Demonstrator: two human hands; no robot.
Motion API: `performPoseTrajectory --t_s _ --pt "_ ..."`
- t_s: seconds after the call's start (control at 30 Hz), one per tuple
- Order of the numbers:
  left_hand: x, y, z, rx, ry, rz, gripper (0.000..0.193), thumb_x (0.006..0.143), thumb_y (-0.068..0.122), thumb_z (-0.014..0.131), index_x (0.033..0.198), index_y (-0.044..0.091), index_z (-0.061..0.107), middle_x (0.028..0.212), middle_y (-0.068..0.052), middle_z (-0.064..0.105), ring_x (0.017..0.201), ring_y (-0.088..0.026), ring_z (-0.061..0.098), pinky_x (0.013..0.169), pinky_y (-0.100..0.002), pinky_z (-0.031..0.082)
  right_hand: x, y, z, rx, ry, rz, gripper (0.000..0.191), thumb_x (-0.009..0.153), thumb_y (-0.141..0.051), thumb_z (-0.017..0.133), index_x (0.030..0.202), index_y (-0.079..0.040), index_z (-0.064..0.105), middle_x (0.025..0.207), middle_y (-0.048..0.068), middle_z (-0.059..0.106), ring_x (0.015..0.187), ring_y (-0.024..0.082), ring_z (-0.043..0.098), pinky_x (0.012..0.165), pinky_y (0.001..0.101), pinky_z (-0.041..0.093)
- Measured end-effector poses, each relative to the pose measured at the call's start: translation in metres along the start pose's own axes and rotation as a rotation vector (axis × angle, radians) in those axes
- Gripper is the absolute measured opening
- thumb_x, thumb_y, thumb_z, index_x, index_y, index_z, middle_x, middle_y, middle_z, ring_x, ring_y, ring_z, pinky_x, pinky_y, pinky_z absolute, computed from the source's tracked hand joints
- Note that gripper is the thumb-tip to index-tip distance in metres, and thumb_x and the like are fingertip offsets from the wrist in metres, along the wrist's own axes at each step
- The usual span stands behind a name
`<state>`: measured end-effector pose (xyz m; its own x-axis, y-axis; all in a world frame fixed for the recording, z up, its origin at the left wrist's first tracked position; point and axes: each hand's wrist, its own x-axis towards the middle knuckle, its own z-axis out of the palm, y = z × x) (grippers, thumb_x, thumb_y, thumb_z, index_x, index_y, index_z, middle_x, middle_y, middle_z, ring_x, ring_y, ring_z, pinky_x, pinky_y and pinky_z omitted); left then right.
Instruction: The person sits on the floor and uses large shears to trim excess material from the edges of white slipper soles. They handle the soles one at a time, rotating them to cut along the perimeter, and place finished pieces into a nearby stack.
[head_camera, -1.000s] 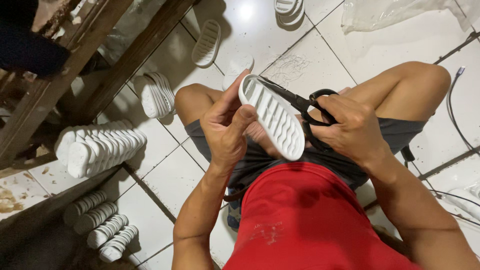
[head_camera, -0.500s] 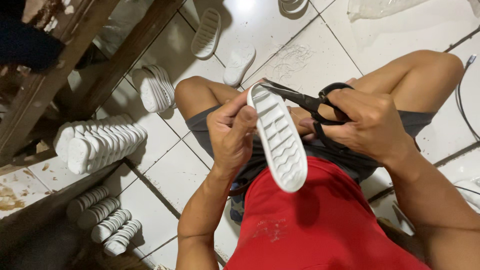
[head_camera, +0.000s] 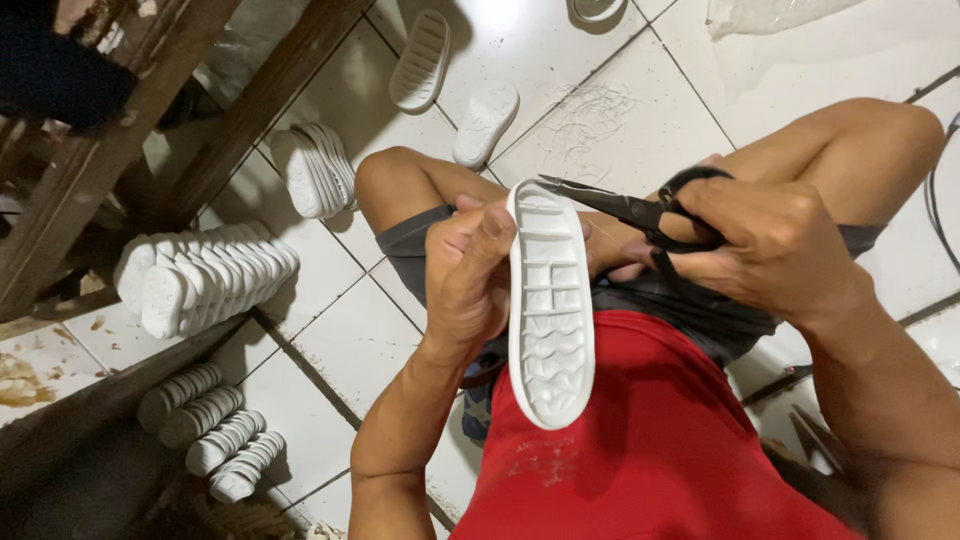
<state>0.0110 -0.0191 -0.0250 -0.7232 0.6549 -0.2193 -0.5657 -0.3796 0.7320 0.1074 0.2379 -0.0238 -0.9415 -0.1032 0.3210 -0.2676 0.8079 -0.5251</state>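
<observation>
sole (head_camera: 550, 310), scissors (head_camera: 640, 212), two hands: one each

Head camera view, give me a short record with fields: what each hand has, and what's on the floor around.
left hand: grips white shoe sole, tread side facing up
right hand: holds black scissors, tips at the sole's upper edge
scissors blades: nearly closed
stacked soles: rows on the tiled floor at left
loose soles: two lying flat near the knee

Shoe workshop; stacked white soles (head_camera: 205, 275) on tiled floor (head_camera: 600, 110).
</observation>
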Motion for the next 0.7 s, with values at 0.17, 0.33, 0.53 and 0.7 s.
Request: performPoseTrajectory --t_s 0.17,0.33,0.53,0.7 --pt "0.0 0.004 -0.002 0.012 0.031 -0.072 0.053 0.108 0.04 0.061 0.111 -0.012 0.07 0.098 -0.017 0.073 0.082 -0.016 0.068 0.074 -0.026 0.056 -0.002 0.005 -0.001 0.004 -0.056 0.053 0.03 0.083 -0.018 0.087 0.085 0.005 0.069 0.068 0.009 0.063 0.053 0.018 0.057 0.05 0.0335 0.044" --pt "0.001 0.004 -0.004 0.049 0.04 -0.094 0.048 0.11 0.038 0.063 0.101 -0.009 0.07 0.086 -0.01 0.069 0.072 -0.012 0.061 0.065 -0.024 0.049 -0.01 0.01 -0.002 -0.004 -0.057 0.013 0.031 0.085 -0.022 0.086 0.089 0.004 0.068 0.073 0.007 0.064 0.055 0.017 0.058 0.05 0.0308 0.045" --pt "0.006 0.017 0.004 0.062 0.057 -0.21 0.049 0.111 0.038 0.063 0.099 -0.01 0.068 0.082 -0.011 0.068 0.069 -0.013 0.062 0.062 -0.025 0.05 -0.006 0.012 -0.002 -0.061 -0.11 0.009 0.035 0.082 -0.026 0.088 0.086 0.003 0.07 0.068 0.004 0.062 0.053 0.014 0.056 0.045 0.0285 0.043" --pt "0.009 0.024 0.009 0.059 0.055 -0.327 0.058 0.104 0.043 0.058 0.108 -0.014 0.07 0.079 -0.017 0.072 0.064 -0.019 0.07 0.06 -0.028 0.058 -0.003 0.013 -0.005 0.101 -0.072 0.028 0.05 0.076 -0.043 0.088 0.074 0.0 0.064 0.059 0.001 0.055 0.047 0.013 0.05 0.043 0.0302 0.039"
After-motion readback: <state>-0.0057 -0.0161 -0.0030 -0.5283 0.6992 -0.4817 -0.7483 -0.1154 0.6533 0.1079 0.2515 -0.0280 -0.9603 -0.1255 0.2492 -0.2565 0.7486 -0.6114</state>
